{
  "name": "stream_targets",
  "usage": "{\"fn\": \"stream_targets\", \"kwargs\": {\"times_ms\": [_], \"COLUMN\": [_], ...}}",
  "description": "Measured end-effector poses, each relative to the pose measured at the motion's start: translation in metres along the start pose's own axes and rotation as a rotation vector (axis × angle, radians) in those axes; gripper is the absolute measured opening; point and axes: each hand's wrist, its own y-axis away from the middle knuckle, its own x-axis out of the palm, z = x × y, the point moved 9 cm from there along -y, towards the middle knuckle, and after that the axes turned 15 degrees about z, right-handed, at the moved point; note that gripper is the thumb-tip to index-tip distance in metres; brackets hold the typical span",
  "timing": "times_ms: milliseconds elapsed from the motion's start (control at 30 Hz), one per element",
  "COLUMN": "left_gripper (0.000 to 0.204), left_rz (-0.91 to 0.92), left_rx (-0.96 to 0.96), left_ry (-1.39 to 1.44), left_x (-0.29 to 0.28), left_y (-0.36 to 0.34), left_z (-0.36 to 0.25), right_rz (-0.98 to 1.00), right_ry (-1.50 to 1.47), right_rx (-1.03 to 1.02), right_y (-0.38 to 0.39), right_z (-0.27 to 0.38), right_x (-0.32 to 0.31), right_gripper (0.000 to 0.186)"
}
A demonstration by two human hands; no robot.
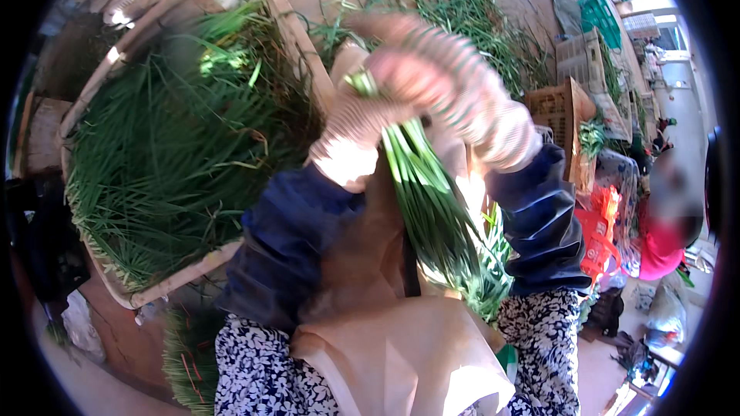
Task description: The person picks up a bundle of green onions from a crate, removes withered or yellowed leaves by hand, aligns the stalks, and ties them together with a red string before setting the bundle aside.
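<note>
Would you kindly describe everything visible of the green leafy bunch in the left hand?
The bunch has many slender green leaves, paler toward the stem ends, which poke out above the left hand. That hand closes around it; the leaves slant down and rightward, spreading slightly. The right hand is blurred beside it; contact is unclear.

You are seeing harsh light bleaching the upper edge and part of your apron [401,354]; your right hand [435,77] is showing motion blur, and the fisheye is curving edges toward black corners.
</note>
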Motion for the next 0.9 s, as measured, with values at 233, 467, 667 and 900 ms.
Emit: {"fn": "stream_targets", "kwargs": {"times_ms": [233, 467, 667, 900], "left_gripper": [0.043, 0.025, 0.020, 0.025], "left_rz": [-0.148, -0.167, -0.056, -0.170], "left_rx": [-0.034, -0.143, -0.308, 0.367], "left_ry": [0.079, -0.345, -1.109, -0.733], "left_x": [-0.015, 0.010, -0.034, -0.008], "left_y": [0.003, 0.015, 0.015, 0.045], "left_z": [0.005, -0.005, -0.044, -0.222], "right_rz": [0.014, -0.079, -0.276, -1.121], "right_ry": [0.177, 0.576, 0.410, -0.062], "right_rx": [0.286, 0.541, 0.091, 0.211], "right_y": [0.090, 0.101, 0.135, 0.282], "right_z": [-0.045, -0.055, -0.021, -0.038], "right_x": [0.021, 0.045, 0.024, -0.032], "right_gripper": [0.077, 0.061, 0.089, 0.052]}}
